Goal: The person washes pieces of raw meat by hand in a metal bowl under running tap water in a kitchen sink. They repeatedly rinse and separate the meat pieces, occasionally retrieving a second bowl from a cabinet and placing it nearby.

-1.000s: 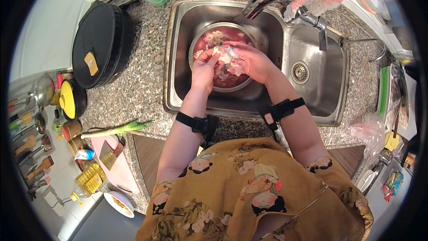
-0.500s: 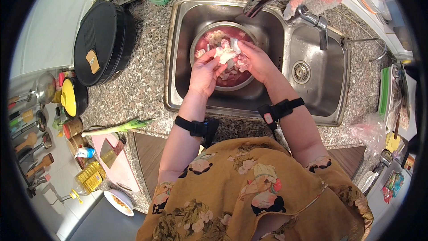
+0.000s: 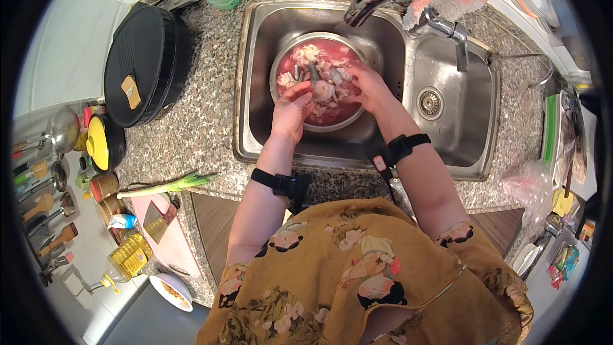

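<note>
At the bowl [image 3: 329,128], my left hand [image 3: 292,114] curls half-open and my right hand [image 3: 371,94] spreads wider, perhaps only touching the meat pieces [image 3: 324,91] inside, no longer lifted between them.

Bright kitchen with a white tiled wall [image 3: 80,32] and speckled stone surface [image 3: 207,105].
Beyond the surface's near edge, a brown wood-grain area [image 3: 216,217] shows, whether floor or cabinet unclear.
</note>
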The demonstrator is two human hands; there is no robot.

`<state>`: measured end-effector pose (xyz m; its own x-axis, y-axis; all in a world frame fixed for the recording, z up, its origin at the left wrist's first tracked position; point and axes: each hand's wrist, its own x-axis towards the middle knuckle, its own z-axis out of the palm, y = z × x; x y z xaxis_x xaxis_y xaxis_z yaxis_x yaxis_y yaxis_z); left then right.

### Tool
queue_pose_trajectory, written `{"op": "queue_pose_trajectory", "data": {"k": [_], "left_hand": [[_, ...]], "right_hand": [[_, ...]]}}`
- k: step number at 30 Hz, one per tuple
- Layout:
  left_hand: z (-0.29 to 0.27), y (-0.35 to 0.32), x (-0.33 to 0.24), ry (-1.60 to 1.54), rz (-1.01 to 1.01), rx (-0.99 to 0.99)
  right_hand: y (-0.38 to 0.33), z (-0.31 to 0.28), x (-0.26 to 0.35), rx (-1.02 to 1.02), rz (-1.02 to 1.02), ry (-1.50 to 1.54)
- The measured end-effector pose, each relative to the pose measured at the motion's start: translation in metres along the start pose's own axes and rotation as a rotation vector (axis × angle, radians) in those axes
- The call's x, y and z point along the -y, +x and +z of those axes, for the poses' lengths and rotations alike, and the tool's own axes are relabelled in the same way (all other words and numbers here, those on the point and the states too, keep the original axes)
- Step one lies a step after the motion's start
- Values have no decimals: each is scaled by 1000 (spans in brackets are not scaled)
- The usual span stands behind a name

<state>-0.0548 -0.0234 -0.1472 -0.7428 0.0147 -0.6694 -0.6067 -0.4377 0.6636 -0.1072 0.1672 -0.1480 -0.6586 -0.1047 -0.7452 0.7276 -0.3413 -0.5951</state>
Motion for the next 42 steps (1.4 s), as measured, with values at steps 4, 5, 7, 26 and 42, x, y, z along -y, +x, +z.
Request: {"op": "queue_pose_trajectory", "data": {"k": [4,5,7,26,42], "left_hand": [[-6,11,5,32,-120,-139],[-8,16,6,21,-168,-152],[-11,27,7,-12,-269,-178],[-3,107,37,-167,-230,-113],[-10,57,13,87,-92,-161]], "right_hand": [[27,3,5,-69,-61,-116],[37,3,5,-39,-98,-148],[60,3,5,-64,-90,-214],[156,-14,-57,61,274,-359],[79,0,15,227,-262,-1072]]}}
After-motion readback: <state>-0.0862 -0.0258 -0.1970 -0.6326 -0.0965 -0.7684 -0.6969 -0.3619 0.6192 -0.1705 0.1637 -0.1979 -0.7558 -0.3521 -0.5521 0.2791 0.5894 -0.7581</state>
